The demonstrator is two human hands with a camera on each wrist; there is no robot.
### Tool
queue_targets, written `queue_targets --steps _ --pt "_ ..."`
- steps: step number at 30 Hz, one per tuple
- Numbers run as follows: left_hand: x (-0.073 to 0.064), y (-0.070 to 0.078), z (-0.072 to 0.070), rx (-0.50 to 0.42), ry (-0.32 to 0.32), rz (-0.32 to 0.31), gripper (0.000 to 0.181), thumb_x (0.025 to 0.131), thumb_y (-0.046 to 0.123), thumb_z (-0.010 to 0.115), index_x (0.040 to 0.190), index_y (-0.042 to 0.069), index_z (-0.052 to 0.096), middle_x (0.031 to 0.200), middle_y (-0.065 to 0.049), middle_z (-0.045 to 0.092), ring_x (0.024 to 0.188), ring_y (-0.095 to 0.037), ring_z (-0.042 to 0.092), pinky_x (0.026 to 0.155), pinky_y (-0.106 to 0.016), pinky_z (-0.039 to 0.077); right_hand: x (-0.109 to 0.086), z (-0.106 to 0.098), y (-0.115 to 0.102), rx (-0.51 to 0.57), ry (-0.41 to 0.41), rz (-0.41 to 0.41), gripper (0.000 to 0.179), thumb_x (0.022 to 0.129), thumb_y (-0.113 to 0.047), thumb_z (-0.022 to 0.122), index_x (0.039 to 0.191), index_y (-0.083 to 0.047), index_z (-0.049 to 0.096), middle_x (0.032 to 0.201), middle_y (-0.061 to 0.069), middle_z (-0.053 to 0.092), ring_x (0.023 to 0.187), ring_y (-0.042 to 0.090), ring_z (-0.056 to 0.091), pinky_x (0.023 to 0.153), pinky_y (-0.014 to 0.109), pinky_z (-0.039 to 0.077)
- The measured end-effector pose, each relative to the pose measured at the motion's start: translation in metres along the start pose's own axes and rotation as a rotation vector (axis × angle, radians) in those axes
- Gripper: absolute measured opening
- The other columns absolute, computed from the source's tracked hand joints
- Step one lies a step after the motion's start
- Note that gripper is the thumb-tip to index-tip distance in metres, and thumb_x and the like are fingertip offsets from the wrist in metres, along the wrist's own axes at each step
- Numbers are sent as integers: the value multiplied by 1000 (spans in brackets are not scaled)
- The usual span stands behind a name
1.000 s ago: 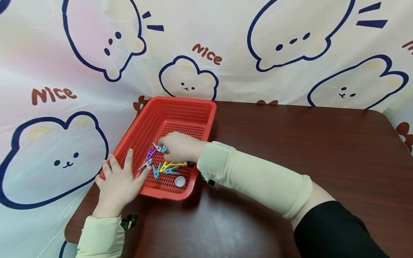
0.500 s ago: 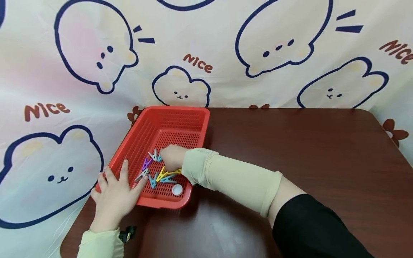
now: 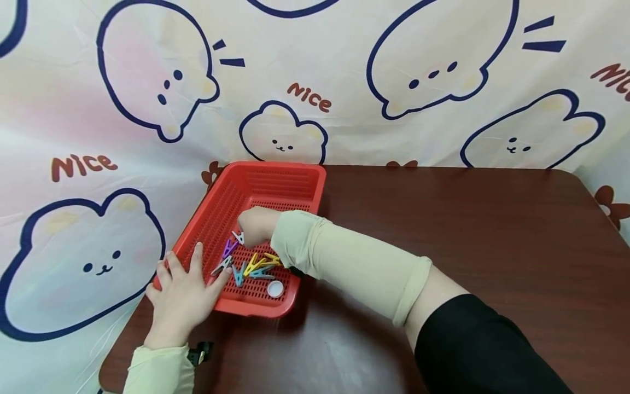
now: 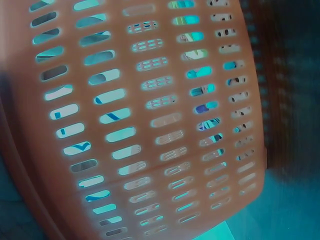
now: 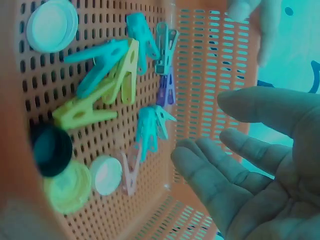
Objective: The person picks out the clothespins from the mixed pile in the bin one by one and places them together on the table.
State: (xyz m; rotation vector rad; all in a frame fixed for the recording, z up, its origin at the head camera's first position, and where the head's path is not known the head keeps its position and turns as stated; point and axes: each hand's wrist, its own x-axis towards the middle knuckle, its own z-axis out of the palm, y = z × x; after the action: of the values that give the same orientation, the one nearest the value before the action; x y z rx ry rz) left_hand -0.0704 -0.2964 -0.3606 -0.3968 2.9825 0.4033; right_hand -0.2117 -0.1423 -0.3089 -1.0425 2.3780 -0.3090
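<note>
My left hand (image 3: 182, 298) rests with spread fingers on the left rim of a red perforated basket (image 3: 275, 169); the left wrist view shows mostly the basket's slotted wall (image 4: 150, 117). Inside the basket, my right hand (image 3: 257, 225) hovers over the middle. Its thumb and fingers are apart in the right wrist view, nothing between them. Nearest to these fingers (image 5: 197, 172) are blue clothespins (image 5: 147, 125) and a purple clothespin (image 5: 167, 92). Yellow clothespins (image 3: 253, 265), a pink clothespin (image 5: 131, 172) and a grey clothespin (image 3: 223, 264) lie about. In the head view the hand hides part of a white clothespin (image 3: 239, 237).
Round caps lie on the basket floor: white (image 5: 52, 26), black (image 5: 51, 150), yellow (image 5: 68, 186) and a smaller white cap (image 5: 106, 175). The basket stands on a dark brown table (image 3: 443, 219), against a cartoon-printed cloth (image 3: 344, 131).
My right hand has shifted toward the basket's far end and now covers blue and white clothespins seen before. My left hand keeps its place on the rim. The head view has shifted a little.
</note>
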Motion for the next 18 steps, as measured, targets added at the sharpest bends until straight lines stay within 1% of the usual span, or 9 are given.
queue_targets --steps 2,4,6,9,10,12,13,16,18 --pt "0 0 1 3 0 -1 101 97 67 49 162 -2 13 154 -50 -6 138 -73 -3 98 -90 3 4 3 0 22 -7 16 29 100 -6 60 78 -16 44 65 -3 31 52 10 25 52 25 27" --pt "0 0 1 -1 4 -4 101 97 67 49 162 -2 13 154 -50 -6 138 -73 -3 98 -90 3 6 6 1 53 11 25 17 100 -8 62 86 -15 54 71 -4 38 53 9 31 52 25 30" --pt "0 0 1 -3 6 -6 101 98 67 49 162 -1 13 154 -50 -6 138 -73 -4 98 -90 3 9 9 2 80 14 32 13 100 -9 63 90 -13 56 74 -3 41 54 10 33 53 25 31" --pt "0 0 1 -3 -1 -12 100 98 66 50 162 -1 14 155 -50 -7 139 -73 -4 98 -90 2 14 14 4 93 0 34 19 101 -11 63 83 -14 55 69 -4 39 52 10 31 53 25 31" --pt "0 0 1 -2 -3 -12 100 98 66 50 162 -1 14 155 -49 -7 139 -73 -4 99 -89 2 16 16 5 89 -18 42 27 101 -12 63 77 -14 50 66 -3 36 51 10 28 52 25 30" --pt "0 1 1 2 -8 -10 100 97 65 51 162 -1 15 155 -49 -8 139 -73 -4 99 -90 2 21 20 7 73 -50 66 34 101 -12 62 72 -15 45 63 -2 33 51 11 26 52 26 28" --pt "0 2 0 3 -12 -9 99 97 65 52 162 -2 16 155 -49 -8 139 -72 -4 99 -89 2 23 21 9 63 -59 80 34 100 -12 63 71 -15 46 63 -2 34 50 11 26 52 26 29" --pt "1 3 -1 4 -22 -7 99 97 64 53 162 -2 17 156 -49 -8 139 -72 -5 99 -89 2 29 26 13 21 -86 114 25 98 -11 65 75 -15 56 68 -1 42 53 12 32 53 27 32" --pt "2 3 -1 1 -29 -9 99 97 64 53 161 -2 17 156 -49 -9 139 -72 -6 99 -89 2 33 29 16 1 -108 130 22 99 -9 65 78 -14 59 71 0 42 55 12 32 54 27 32"
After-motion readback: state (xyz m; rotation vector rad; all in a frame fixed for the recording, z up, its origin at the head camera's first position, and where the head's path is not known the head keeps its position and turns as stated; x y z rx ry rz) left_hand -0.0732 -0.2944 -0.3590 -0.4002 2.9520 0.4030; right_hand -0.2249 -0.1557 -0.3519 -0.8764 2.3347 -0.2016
